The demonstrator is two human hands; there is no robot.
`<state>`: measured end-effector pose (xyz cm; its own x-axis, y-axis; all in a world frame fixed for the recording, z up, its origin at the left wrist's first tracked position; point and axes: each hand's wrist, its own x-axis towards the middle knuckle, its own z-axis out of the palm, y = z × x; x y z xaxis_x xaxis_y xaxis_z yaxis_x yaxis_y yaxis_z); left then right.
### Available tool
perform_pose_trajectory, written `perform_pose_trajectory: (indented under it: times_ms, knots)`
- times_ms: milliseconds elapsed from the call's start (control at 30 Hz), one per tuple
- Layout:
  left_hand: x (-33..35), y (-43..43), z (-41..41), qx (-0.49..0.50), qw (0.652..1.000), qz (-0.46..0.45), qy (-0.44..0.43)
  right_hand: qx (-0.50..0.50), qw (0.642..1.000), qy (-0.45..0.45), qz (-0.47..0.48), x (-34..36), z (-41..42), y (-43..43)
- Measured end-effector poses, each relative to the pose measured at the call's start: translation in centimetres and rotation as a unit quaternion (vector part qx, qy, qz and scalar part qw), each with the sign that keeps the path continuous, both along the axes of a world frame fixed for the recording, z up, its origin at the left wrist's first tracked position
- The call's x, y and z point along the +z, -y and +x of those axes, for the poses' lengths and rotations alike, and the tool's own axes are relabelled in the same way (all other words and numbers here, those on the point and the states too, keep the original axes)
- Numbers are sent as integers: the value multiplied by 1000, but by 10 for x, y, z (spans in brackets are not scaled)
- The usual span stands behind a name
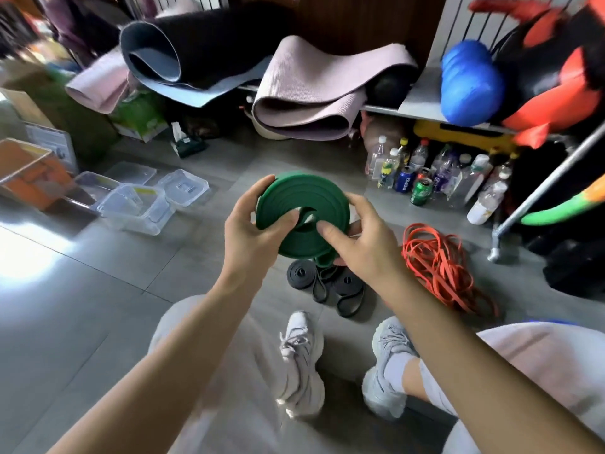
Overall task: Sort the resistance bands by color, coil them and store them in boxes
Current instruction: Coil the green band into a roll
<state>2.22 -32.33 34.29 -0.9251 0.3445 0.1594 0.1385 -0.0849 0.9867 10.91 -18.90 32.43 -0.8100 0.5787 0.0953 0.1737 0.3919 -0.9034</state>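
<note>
I hold the green coil [301, 201] in mid-air. My left hand [252, 224] curls round its rim, and my right hand [363, 244] pinches it near the centre. The coil's tail hangs loose beneath. If either grip slackens, I judge it will spring open. The clear boxes [134, 208] sit well left of the coil, with the black bands [324, 283] below it.

Only one word can be read: "PEPSI", in white letters running up the side of the blue metal drink can [405, 182] at about 2 o'clock; other labels are too blurred.
</note>
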Motion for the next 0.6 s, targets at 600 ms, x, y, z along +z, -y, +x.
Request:
perform_pose_trajectory:
  times_ms: [600]
  knots:
    - [-262, -10, -122, 50, 934, -307, 174, 45, 938, 336, -79, -228, -146, -10]
